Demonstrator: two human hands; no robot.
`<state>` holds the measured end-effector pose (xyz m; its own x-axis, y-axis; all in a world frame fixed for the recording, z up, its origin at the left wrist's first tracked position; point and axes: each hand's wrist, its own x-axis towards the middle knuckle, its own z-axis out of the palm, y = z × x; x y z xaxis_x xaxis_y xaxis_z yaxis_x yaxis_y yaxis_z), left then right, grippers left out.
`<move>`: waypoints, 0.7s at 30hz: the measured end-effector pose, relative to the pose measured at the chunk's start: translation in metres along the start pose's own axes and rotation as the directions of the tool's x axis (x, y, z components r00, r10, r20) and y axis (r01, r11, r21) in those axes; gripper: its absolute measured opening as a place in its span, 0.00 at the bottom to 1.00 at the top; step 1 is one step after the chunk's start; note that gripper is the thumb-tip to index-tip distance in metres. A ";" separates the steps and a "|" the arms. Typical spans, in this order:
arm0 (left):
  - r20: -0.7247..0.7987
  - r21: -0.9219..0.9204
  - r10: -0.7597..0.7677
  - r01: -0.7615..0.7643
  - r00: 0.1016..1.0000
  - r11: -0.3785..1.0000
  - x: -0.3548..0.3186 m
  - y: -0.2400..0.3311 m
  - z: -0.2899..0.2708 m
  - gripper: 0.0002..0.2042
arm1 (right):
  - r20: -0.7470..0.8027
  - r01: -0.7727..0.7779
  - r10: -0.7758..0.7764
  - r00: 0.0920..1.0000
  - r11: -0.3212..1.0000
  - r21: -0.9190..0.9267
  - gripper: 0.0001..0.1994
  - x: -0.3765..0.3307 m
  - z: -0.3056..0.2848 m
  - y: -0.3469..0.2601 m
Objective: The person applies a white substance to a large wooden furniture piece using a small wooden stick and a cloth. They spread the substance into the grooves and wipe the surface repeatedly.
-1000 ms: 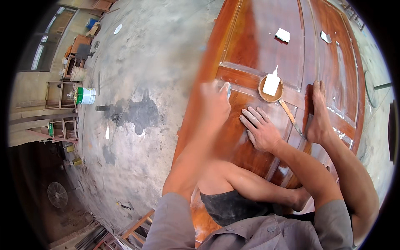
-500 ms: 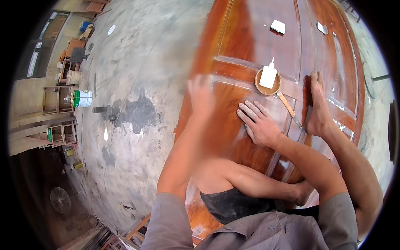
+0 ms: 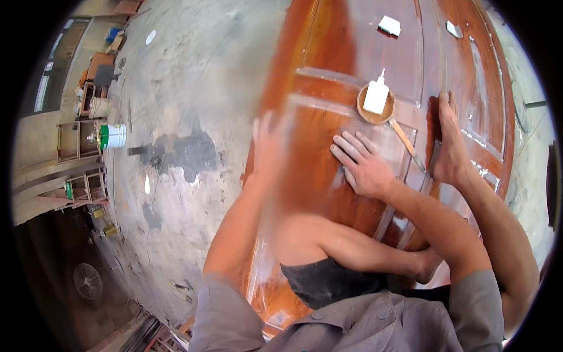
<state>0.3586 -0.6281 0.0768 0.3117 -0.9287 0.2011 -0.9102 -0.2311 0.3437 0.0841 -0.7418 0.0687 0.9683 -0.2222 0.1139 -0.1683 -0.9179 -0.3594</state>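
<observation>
Fingers stretched, my left hand (image 3: 267,144) rests at the left edge of a glossy reddish-brown panelled wooden door (image 3: 325,144). It looks smeared, but nothing shows in it. My right hand (image 3: 368,166) lies flat and open on the door's middle panel, its fingertips whitish with dust. Just beyond it is a round shallow brown dish (image 3: 362,114) with a white nozzle bottle (image 3: 376,97) lying across it. A wooden-handled scraper (image 3: 402,136) leans from the dish's rim, its metal end toward my right foot (image 3: 448,146).
I sit on the door, one bent leg (image 3: 363,246) across it. Farther up lie a white-and-green block (image 3: 389,26) and a white scrap (image 3: 453,29). On the stained concrete floor (image 3: 193,82) to the left stand a white-and-green bucket (image 3: 112,136), wooden frames (image 3: 79,141) and a fan (image 3: 88,282).
My left hand has slid a little nearer and to the left along the door's edge. The right hand stays flat on the panel. The whole view has shifted slightly.
</observation>
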 end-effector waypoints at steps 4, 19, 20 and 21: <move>0.066 -0.005 0.019 -0.019 0.998 1.000 -0.015 -0.037 -0.002 0.28 | 0.031 0.034 -0.034 0.999 0.999 -0.003 0.31 0.012 0.002 -0.009; 0.326 -0.031 -0.150 0.169 0.933 0.985 -0.176 0.013 -0.074 0.35 | 0.029 0.021 -0.020 0.999 0.999 -0.030 0.32 0.003 0.003 -0.001; 0.377 -0.050 -0.097 0.125 0.921 0.991 -0.203 0.020 -0.084 0.34 | 0.035 0.006 -0.004 0.999 0.999 -0.048 0.32 0.001 -0.001 0.004; 0.386 -0.015 -0.132 0.149 0.913 0.989 -0.226 0.029 -0.090 0.34 | 0.034 0.007 -0.005 0.999 0.999 -0.042 0.32 0.001 -0.001 0.006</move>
<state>0.2865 -0.3993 0.1237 0.2993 -0.9294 -0.2157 -0.8494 -0.3626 0.3834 0.0838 -0.7480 0.0680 0.9749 -0.2061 0.0847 -0.1694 -0.9324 -0.3192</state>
